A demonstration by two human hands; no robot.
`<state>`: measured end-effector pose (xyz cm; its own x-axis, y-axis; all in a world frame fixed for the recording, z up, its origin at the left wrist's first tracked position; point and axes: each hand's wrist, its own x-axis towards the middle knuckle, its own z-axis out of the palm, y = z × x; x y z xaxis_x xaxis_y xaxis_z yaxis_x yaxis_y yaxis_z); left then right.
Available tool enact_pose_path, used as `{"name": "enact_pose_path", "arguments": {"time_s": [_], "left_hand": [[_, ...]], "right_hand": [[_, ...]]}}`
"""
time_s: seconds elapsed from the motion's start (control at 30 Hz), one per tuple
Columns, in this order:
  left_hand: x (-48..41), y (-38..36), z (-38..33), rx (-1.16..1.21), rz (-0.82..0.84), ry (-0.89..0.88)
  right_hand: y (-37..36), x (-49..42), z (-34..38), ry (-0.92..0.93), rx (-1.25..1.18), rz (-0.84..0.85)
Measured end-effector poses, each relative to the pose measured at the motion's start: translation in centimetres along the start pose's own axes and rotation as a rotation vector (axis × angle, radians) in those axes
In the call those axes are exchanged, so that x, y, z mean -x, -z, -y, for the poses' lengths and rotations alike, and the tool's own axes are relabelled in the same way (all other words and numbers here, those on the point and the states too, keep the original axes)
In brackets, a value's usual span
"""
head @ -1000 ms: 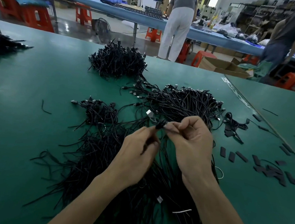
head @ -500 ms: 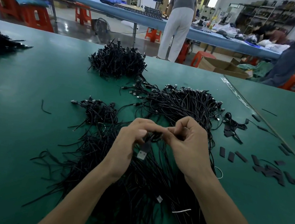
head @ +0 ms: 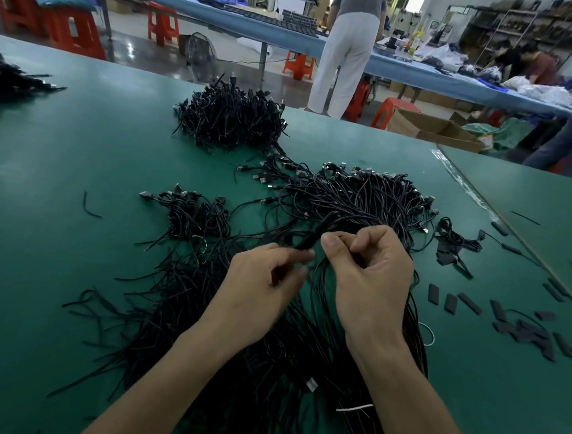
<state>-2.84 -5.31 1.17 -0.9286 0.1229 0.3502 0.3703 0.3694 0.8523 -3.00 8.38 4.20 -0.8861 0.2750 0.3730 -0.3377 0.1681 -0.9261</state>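
Black thin cable sits right in the middle of the frame, pinched between thumb and forefinger of the left hand, its stiff end sticking up and away at a slant. Right hand is just beside it, fingers curled tight with the thumb laid along the forefinger; can't tell if it's actually gripping a strand. Both forearms come in low from the near edge, wrists hovering over the big tangled heap of black cables on the green table mat. Short flat black sleeve pieces lie scattered off to the right.
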Motion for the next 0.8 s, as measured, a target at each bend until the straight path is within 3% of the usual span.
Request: {"name": "enact_pose_path", "arguments": {"time_s": [0.2, 0.3, 0.47, 0.67, 0.8], "left_hand": [[-0.5, 1.0, -0.6, 0.374, -0.009, 0.255], [-0.5, 1.3, -0.8, 0.543, 0.067, 0.346], [-0.4, 1.5, -1.0, 0.573, 0.113, 0.293], [-0.2, 1.8, -0.9, 0.928, 0.246, 0.174], [0.0, 2.0, -1.3, 0.658, 0.245, 0.061]], "right_hand": [[-0.4, 0.3, 0.4, 0.0, -0.102, 0.111], [-0.6, 0.8, 0.5, 0.006, -0.149, 0.218], [-0.6, 0.9, 0.8, -0.021, -0.272, 0.401], [-0.2, 1.1, 1.4, -0.012, -0.162, 0.534], [-0.2, 1.1, 1.0, -0.043, -0.171, 0.509]]}}
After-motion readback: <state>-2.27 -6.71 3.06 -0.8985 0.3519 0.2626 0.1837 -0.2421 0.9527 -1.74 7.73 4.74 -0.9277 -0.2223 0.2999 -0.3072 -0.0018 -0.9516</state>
